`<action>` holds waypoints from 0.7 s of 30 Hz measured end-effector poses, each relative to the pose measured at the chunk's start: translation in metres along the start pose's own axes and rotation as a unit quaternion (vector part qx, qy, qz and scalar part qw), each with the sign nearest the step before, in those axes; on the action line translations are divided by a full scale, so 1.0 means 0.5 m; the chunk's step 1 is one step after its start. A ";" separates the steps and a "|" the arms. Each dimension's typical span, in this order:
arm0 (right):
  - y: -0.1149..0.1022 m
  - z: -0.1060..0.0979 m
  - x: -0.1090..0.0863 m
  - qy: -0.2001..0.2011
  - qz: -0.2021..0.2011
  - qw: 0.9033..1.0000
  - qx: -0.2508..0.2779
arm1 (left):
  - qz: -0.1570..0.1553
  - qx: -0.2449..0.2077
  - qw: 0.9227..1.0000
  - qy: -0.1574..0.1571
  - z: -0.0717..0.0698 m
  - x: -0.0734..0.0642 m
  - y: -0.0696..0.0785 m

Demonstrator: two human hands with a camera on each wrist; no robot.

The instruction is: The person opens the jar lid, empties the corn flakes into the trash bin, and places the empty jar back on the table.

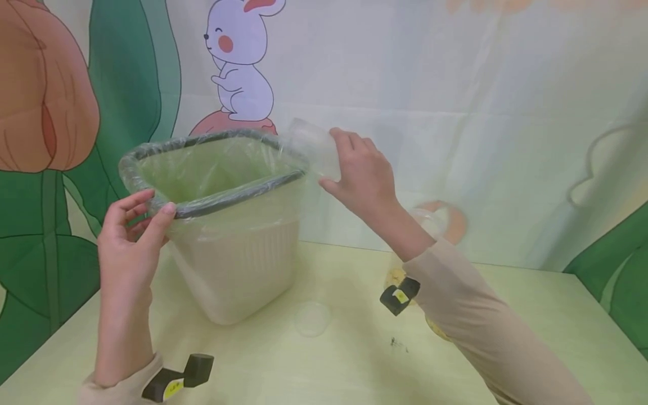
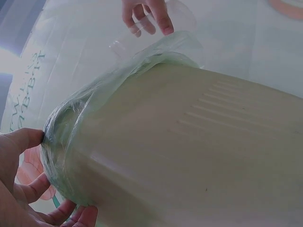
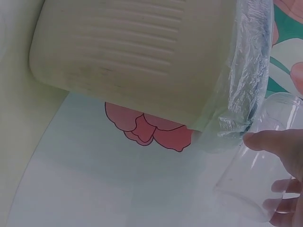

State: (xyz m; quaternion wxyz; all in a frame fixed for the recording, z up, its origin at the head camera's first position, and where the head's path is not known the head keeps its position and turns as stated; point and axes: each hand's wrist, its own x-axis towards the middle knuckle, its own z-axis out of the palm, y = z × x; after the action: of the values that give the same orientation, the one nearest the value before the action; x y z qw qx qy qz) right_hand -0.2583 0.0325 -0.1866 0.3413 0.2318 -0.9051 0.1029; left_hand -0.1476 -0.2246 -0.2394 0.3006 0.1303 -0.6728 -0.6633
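Observation:
A beige trash bin (image 1: 243, 264) with ribbed sides stands on the table, lined with a thin clear-green plastic bag (image 1: 202, 174) folded over its dark rim. My left hand (image 1: 129, 230) grips the bin's near left corner through the bag, thumb and fingers on the rim. At the far right corner of the rim, my right hand (image 1: 367, 174) holds a clear plastic jar (image 3: 255, 165), tilted on its side with one end over the bin's edge. No contents show inside the jar. In the left wrist view, the right hand's fingers curl over it.
A round clear lid (image 1: 311, 319) lies on the table (image 1: 349, 371) right of the bin. Small dark crumbs (image 1: 397, 344) are scattered nearby. Partly behind my right forearm stands a clear container with yellow contents (image 1: 395, 275). A printed cloth (image 1: 455, 140) hangs behind.

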 end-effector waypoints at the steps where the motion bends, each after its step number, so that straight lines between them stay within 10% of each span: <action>1: 0.002 0.001 -0.002 0.003 0.001 1.000 0.007 | -0.002 -0.004 1.000 0.000 0.000 0.000 0.001; 21: 0.028 0.021 -0.068 0.020 0.022 0.992 0.123 | -0.005 -0.033 0.999 0.004 0.003 -0.001 0.001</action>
State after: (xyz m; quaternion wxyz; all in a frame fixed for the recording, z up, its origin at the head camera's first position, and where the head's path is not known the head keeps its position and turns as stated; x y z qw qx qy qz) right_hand -0.2488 0.0528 -0.2173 0.3254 0.2498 -0.8835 0.2260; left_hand -0.1478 -0.2229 -0.2390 0.3041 0.1257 -0.6486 -0.6863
